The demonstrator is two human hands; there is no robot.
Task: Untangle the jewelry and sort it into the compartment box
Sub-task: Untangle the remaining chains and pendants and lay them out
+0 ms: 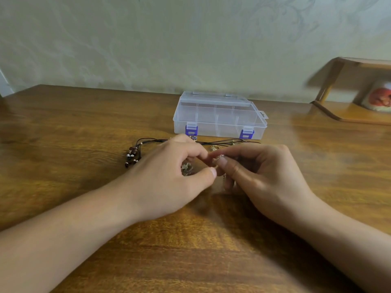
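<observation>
A pale wall with a faint leaf pattern is standing behind a brown wooden surface [63,127]. A clear plastic compartment box with blue latches [220,117] is sitting at 12 o'clock from the hands, its lid down and both latches facing the person. Just in front of it a black cord necklace [228,142] is lying stretched across the surface, and its dark beaded pendant [132,156] is resting at 9 o'clock from the left hand. A small silver charm [186,168] is showing under the left palm. The left hand [169,176] is curling its fingers, its thumb tip meeting the right fingers; whether its grip is actually clamped on the jewelry I cannot tell. The right hand [262,178] is pinching a thin silver chain [220,158] between thumb and forefinger, the links hanging down behind the fingers. At 2 o'clock a wooden shelf unit [347,89] is holding a round red and white object [379,97], blurred.
</observation>
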